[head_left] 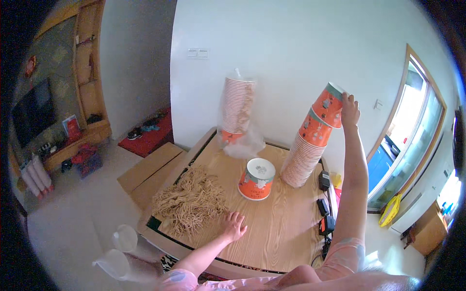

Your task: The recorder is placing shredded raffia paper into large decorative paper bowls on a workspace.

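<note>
My right hand (pixel 350 110) reaches up and grips the top paper bucket (pixel 327 105), orange with a green band, at its upper right side. That bucket sits on a tall stack of nested paper buckets (pixel 303 160), which leans to the right. The upper two show much of their printed sides; lower down mostly rims show. On the tabletop, my left hand (pixel 234 226) lies with fingers apart, holding nothing. Beside it spreads a tangled heap of beige string (pixel 191 201). A single paper bucket (pixel 256 179) stands bottom up in the middle of the table.
A second tall bucket stack (pixel 239 109), partly in clear plastic wrap, stands at the table's back left by the wall. Black power adapters (pixel 324 180) and cables line the right edge of the wood-grain table (pixel 267 228). A cardboard box (pixel 150 167) lies beyond the left edge.
</note>
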The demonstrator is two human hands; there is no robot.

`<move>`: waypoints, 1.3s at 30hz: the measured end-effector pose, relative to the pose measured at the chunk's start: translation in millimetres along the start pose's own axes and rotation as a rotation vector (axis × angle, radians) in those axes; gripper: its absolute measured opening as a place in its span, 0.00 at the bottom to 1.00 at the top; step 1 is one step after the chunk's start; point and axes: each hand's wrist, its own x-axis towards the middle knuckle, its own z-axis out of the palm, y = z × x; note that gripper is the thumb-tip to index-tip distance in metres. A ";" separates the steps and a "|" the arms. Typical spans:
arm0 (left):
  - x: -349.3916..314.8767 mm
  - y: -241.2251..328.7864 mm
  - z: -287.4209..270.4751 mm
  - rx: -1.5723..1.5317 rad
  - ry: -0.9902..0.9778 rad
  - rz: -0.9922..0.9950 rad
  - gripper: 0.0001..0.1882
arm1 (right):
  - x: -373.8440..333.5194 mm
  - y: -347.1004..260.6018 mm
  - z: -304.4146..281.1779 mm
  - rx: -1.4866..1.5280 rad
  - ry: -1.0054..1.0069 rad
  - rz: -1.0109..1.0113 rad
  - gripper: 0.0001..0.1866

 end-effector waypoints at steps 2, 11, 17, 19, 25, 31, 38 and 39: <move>3.2 6.7 -8.7 0.006 -0.019 0.003 0.25 | 0.0 3.4 7.9 -0.037 0.003 0.000 0.23; 6.3 13.4 -24.3 0.088 -0.118 0.006 0.23 | -3.9 -14.1 22.2 -0.057 0.017 -0.070 0.23; 6.6 15.0 -25.6 0.069 -0.108 -0.011 0.23 | -11.0 -26.9 36.3 -0.037 0.039 -0.102 0.22; 6.5 15.3 -27.1 0.075 -0.113 -0.013 0.23 | -15.0 -30.5 39.7 -0.028 0.053 -0.117 0.21; 8.4 16.8 -27.0 0.067 -0.119 -0.017 0.23 | -22.1 -31.3 54.5 -0.010 0.161 -0.189 0.22; 6.7 18.6 -26.0 0.078 -0.089 -0.033 0.23 | -18.7 -31.6 43.1 -0.048 0.015 -0.170 0.23; 15.2 18.8 -23.3 0.052 -0.120 -0.037 0.23 | -27.9 -33.1 33.8 -0.002 -0.025 -0.273 0.22; 16.0 17.8 -22.8 0.062 -0.113 -0.022 0.22 | -29.1 -34.8 31.9 0.007 -0.030 -0.281 0.22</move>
